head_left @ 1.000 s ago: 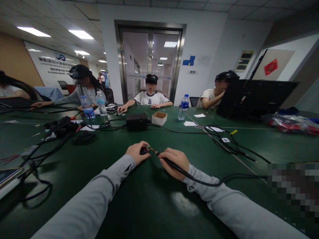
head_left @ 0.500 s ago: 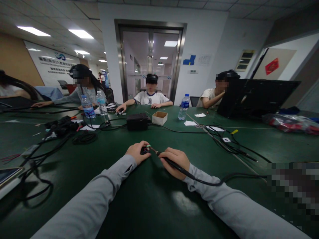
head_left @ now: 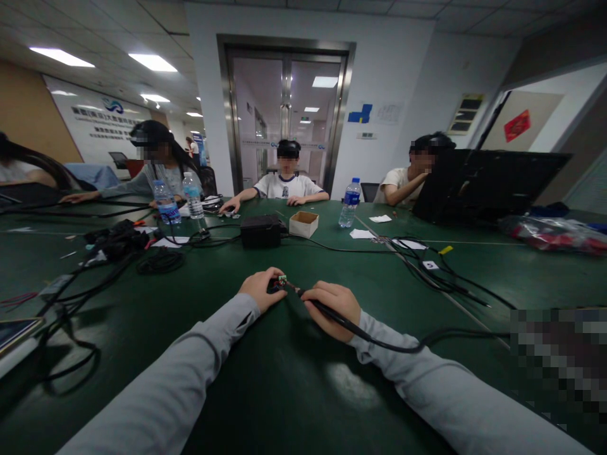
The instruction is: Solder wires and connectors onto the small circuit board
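Between thumb and fingers, my left hand holds a small dark part with a little green circuit board at its upper end. Thin coloured wires seem to show beside the board, though they are too small to make out well. My right hand grips a soldering iron like a pen, its tip pointing left at the board. Whether the tip touches the board I cannot tell. From the iron's back end, a thick black cord runs over my right wrist and off to the right.
Ahead on the green table stand a black box, an open white carton and a water bottle. Cables lie at right, with a black tangle at left. A monitor stands far right. Several people sit around the table.
Both hands keep almost the same place and hold. The iron's tip and the board show only a very slight shift.
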### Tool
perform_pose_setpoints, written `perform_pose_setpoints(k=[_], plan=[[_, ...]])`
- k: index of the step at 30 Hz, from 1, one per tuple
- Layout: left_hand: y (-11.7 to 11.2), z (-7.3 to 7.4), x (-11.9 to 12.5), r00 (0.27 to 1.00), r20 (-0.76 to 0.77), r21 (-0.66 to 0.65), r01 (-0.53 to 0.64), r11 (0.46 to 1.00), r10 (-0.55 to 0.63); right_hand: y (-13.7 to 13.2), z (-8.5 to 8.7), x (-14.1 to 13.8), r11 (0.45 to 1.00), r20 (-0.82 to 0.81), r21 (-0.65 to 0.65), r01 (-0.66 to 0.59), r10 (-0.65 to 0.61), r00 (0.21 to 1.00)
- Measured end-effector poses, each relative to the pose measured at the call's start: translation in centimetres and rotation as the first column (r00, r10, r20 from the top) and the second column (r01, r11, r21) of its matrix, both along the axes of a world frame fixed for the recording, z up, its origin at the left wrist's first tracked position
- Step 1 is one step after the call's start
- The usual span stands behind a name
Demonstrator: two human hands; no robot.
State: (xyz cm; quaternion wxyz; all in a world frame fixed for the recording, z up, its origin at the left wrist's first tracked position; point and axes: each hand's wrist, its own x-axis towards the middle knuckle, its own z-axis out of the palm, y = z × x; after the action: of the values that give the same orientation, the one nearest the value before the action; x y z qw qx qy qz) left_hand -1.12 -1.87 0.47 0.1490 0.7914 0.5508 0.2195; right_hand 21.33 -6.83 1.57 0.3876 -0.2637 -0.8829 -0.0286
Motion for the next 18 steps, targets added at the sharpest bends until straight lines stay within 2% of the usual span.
perform_pose_setpoints(k=[6,18], plan=[[0.01,0.04,-0.02,1.000,-0.001,0.003,0.005,1.000,-0.005,-0.20,0.25,-0.01,0.999,-0.045,0.034,0.033,-0.032,0.998],[-0.22,0.36,0.08,1.000,-0.014,-0.013,-0.003,1.000,0.003,-0.26,0.36,-0.10,0.999,-0.028,0.046,0.026,-0.025,0.999]])
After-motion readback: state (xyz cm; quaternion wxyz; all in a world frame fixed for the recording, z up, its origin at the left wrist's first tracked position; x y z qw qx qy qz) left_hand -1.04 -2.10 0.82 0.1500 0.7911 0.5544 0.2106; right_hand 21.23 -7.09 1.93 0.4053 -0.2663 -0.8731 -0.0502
